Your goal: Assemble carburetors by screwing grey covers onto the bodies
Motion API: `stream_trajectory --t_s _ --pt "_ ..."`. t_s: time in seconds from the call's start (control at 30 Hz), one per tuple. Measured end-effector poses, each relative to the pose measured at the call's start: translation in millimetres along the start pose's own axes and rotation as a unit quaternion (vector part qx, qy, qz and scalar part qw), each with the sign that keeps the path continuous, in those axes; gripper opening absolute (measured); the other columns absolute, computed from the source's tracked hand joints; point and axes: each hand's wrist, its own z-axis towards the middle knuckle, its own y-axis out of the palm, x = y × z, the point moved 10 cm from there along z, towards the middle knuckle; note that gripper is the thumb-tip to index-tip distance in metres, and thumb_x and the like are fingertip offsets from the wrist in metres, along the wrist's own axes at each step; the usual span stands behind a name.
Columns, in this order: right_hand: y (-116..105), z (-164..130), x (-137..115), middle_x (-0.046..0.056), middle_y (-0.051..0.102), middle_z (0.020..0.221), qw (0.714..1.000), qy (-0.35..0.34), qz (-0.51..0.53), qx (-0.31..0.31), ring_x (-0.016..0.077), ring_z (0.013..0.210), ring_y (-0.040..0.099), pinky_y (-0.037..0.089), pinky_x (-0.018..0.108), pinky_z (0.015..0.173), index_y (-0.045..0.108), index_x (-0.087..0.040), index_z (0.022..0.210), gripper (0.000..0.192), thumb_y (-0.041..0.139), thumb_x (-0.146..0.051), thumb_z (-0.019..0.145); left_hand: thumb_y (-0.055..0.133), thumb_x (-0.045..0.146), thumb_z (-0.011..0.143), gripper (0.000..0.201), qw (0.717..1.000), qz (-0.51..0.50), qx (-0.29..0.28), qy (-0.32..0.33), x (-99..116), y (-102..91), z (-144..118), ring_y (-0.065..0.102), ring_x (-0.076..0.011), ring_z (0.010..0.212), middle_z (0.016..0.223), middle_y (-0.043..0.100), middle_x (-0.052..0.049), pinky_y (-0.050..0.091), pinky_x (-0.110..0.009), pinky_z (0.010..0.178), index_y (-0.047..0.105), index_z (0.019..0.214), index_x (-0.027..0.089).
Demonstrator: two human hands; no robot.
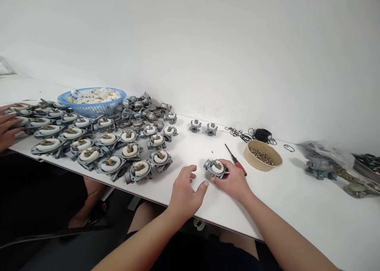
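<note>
My right hand [233,180] grips a grey metal carburetor body [214,168] with a white ring-shaped float on its top, on or just over the white table. To its left, my left hand [187,191] holds nothing; its thumb and fingers are apart and point toward the carburetor without touching it. Just behind my right hand lies a screwdriver [236,160] with a red and black handle. Further back, two carburetor bodies [211,129] stand side by side. Left of my left hand, another carburetor body [139,171] sits at the edge of a large group.
A cardboard bowl [277,160] holds small brass parts. Black rubber rings [262,135] lie behind it. A blue basket [92,109] of white floats stands beside piled metal bowls [148,110]. Plastic bags [323,154] lie at right. Another person's hand [8,126] reaches in at far left.
</note>
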Motion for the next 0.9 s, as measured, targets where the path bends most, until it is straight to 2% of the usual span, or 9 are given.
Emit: stream_trajectory --t_s 0.1,0.23,0.3,0.37,0.47,0.6,0.73,0.83,0.9 --pt "-9.7 -10.2 7.2 0.010 0.068 0.109 1.000 0.007 0.014 0.021 0.0293 0.100 0.066 0.054 0.047 0.092 0.059 -0.019 0.120 0.062 0.077 -0.040 0.065 0.064 0.038 0.081 0.058 0.998 -0.015 -0.053 -0.044 -3.2 30.1 10.4 0.062 -0.0281 0.103 0.129 0.056 -0.018 0.052 -0.048 0.091 0.046 0.131 0.014" --pt "-2.4 -9.5 14.8 0.013 0.062 0.123 0.996 -0.017 0.088 -0.015 0.0265 0.105 0.065 0.058 0.038 0.086 0.057 -0.017 0.127 0.065 0.074 -0.037 0.067 0.065 0.024 0.078 0.064 0.986 -0.093 -0.099 -0.098 -11.7 57.6 30.8 0.056 -0.0315 0.116 0.141 0.048 -0.019 0.044 -0.051 0.102 0.044 0.137 0.012" --pt "0.6 -4.8 20.2 0.014 0.058 0.130 0.991 -0.035 0.126 -0.032 0.0275 0.112 0.062 0.057 0.038 0.090 0.057 -0.017 0.128 0.066 0.073 -0.033 0.066 0.063 0.017 0.076 0.057 0.977 -0.129 -0.135 -0.106 -14.9 67.3 41.7 0.059 -0.0286 0.111 0.133 0.057 -0.016 0.046 -0.047 0.100 0.051 0.131 0.013" --pt "1.4 0.7 25.8 0.014 0.054 0.135 0.986 -0.049 0.156 -0.042 0.0291 0.119 0.058 0.053 0.040 0.096 0.058 -0.018 0.128 0.066 0.072 -0.028 0.064 0.061 0.012 0.074 0.048 0.966 -0.156 -0.181 -0.102 -16.5 75.2 49.3 0.064 -0.0234 0.097 0.114 0.067 -0.011 0.051 -0.041 0.091 0.059 0.122 0.013" --pt "1.8 6.5 32.9 0.014 0.052 0.138 0.979 -0.055 0.190 -0.052 0.0299 0.125 0.054 0.048 0.043 0.103 0.059 -0.018 0.128 0.066 0.069 -0.022 0.063 0.065 0.014 0.072 0.047 0.948 -0.190 -0.234 -0.100 -19.7 80.8 52.8 0.065 -0.0168 0.075 0.091 0.069 -0.006 0.054 -0.034 0.075 0.060 0.119 0.011" --pt "5.4 7.6 38.6 0.012 0.057 0.134 0.972 -0.044 0.219 -0.065 0.0281 0.122 0.057 0.048 0.043 0.103 0.058 -0.018 0.129 0.065 0.065 -0.019 0.065 0.080 0.022 0.063 0.071 0.936 -0.203 -0.274 -0.089 -23.9 83.5 49.1 0.063 -0.0136 0.069 0.096 0.066 -0.006 0.053 -0.030 0.067 0.053 0.129 0.012" --pt "9.8 7.7 43.7 0.011 0.066 0.122 0.968 -0.016 0.238 -0.072 0.0260 0.112 0.064 0.051 0.043 0.100 0.059 -0.017 0.127 0.061 0.064 -0.019 0.066 0.085 0.025 0.057 0.086 0.936 -0.166 -0.303 -0.075 -23.6 86.4 49.6 0.064 -0.0161 0.070 0.093 0.066 -0.005 0.055 -0.034 0.070 0.050 0.134 0.013" --pt "12.3 10.4 43.9 0.009 0.069 0.114 0.965 -0.003 0.251 -0.075 0.0250 0.106 0.067 0.053 0.040 0.095 0.062 -0.017 0.120 0.056 0.062 -0.018 0.064 0.090 0.024 0.046 0.092 0.950 -0.107 -0.293 -0.037 -12.8 83.4 61.1 0.064 -0.0250 0.089 0.113 0.063 -0.010 0.053 -0.044 0.086 0.056 0.130 0.018" --pt "14.0 12.8 43.0 0.008 0.071 0.109 0.963 0.002 0.258 -0.074 0.0250 0.102 0.068 0.055 0.040 0.091 0.064 -0.017 0.115 0.052 0.061 -0.018 0.063 0.092 0.022 0.039 0.094 0.956 -0.049 -0.287 0.044 5.3 83.4 68.5 0.058 -0.0333 0.111 0.127 0.058 -0.013 0.046 -0.049 0.101 0.059 0.128 0.020"
